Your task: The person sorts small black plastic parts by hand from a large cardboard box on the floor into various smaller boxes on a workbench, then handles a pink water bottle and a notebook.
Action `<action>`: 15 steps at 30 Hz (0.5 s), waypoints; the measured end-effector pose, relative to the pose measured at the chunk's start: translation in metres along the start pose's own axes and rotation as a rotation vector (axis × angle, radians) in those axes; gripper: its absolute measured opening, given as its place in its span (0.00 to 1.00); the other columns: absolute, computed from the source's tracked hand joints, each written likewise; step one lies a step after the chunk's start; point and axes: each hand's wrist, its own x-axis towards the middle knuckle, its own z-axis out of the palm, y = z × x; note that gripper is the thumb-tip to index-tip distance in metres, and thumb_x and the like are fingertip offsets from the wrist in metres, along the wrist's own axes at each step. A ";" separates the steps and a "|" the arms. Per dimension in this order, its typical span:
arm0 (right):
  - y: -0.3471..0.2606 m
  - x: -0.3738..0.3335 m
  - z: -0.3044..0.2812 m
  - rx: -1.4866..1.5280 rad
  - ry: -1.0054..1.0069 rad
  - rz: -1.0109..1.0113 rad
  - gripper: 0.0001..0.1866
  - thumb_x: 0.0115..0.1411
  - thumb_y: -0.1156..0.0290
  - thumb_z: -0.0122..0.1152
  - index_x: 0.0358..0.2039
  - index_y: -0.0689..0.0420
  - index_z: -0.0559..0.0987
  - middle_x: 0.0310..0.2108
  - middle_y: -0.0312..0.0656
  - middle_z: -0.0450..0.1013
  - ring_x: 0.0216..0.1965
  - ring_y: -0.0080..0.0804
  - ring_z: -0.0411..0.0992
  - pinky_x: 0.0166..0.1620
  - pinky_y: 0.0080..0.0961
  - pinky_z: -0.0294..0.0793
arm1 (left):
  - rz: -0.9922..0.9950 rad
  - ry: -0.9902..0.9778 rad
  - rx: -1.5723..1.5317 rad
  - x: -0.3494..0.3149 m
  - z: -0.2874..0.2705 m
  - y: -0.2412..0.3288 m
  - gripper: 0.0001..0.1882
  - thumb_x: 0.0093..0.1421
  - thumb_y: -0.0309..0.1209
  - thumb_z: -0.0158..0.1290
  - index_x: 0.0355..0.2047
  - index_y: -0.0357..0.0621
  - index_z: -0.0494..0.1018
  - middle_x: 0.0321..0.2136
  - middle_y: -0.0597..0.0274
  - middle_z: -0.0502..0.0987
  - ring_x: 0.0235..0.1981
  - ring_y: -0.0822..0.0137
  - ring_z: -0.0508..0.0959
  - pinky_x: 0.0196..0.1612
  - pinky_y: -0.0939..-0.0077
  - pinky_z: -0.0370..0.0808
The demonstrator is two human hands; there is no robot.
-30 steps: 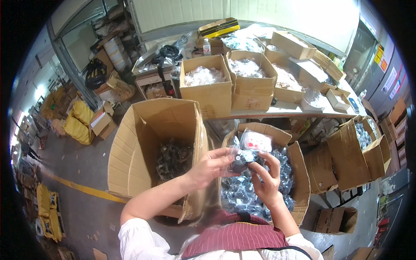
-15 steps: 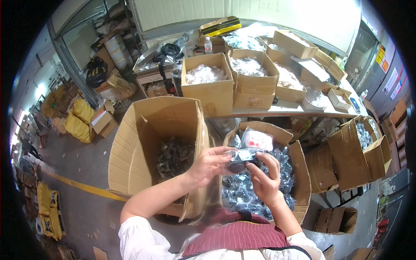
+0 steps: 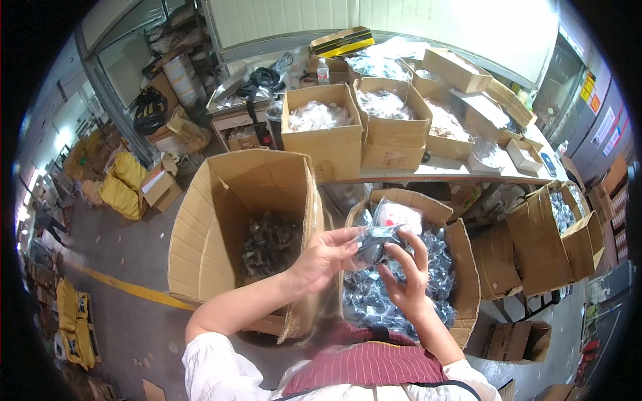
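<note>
"What are your fingers doing?"
"My left hand (image 3: 328, 257) has thumb and fingers pinched on the left end of a bagged dark part (image 3: 372, 250)."
"And your right?"
"My right hand (image 3: 408, 271) has its fingers curled at the part's right edge; whether they grip it, I cannot tell."
"Where's the part?"
"Between my hands, above an open carton (image 3: 467, 287) of similar bags."

Apron (image 3: 364, 359): maroon, thin pale stripes. Sleeves (image 3: 219, 369): white. Bagged part (image 3: 372, 250): black under clear film. Left carton (image 3: 194, 247): brown. Sacks (image 3: 123, 188): yellow. Floor (image 3: 144, 244): grey, yellow line (image 3: 127, 289).
</note>
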 end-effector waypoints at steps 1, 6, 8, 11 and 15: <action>0.004 -0.002 0.000 -0.007 -0.031 0.002 0.27 0.49 0.81 0.72 0.52 0.61 0.78 0.60 0.56 0.62 0.58 0.54 0.69 0.58 0.44 0.71 | -0.002 -0.001 0.001 -0.001 0.002 0.000 0.19 0.67 0.25 0.54 0.57 0.34 0.72 0.49 0.54 0.79 0.49 0.65 0.80 0.53 0.64 0.81; 0.002 -0.002 0.005 0.010 0.027 0.024 0.26 0.48 0.80 0.74 0.49 0.60 0.77 0.58 0.55 0.64 0.57 0.50 0.68 0.56 0.41 0.73 | -0.010 0.017 -0.013 -0.003 0.007 0.003 0.21 0.66 0.24 0.55 0.59 0.34 0.71 0.50 0.57 0.79 0.50 0.67 0.80 0.55 0.63 0.80; 0.001 -0.003 0.007 0.031 0.045 0.047 0.26 0.48 0.80 0.74 0.49 0.59 0.76 0.56 0.54 0.64 0.56 0.49 0.69 0.54 0.40 0.73 | -0.024 0.029 0.015 -0.002 0.007 0.002 0.21 0.66 0.24 0.55 0.59 0.34 0.71 0.50 0.57 0.79 0.50 0.67 0.79 0.55 0.64 0.80; 0.002 -0.004 0.010 0.065 0.078 0.066 0.28 0.46 0.78 0.75 0.49 0.59 0.73 0.53 0.52 0.65 0.53 0.48 0.68 0.54 0.38 0.72 | -0.027 0.033 0.092 -0.004 0.010 0.002 0.21 0.67 0.25 0.55 0.59 0.34 0.70 0.50 0.56 0.79 0.50 0.68 0.79 0.54 0.66 0.80; 0.005 -0.004 0.007 0.149 0.082 0.096 0.30 0.45 0.75 0.76 0.48 0.59 0.71 0.52 0.51 0.65 0.54 0.47 0.67 0.58 0.39 0.68 | -0.003 0.002 0.059 -0.004 0.009 0.000 0.22 0.68 0.29 0.54 0.60 0.33 0.70 0.49 0.56 0.79 0.51 0.67 0.78 0.54 0.66 0.79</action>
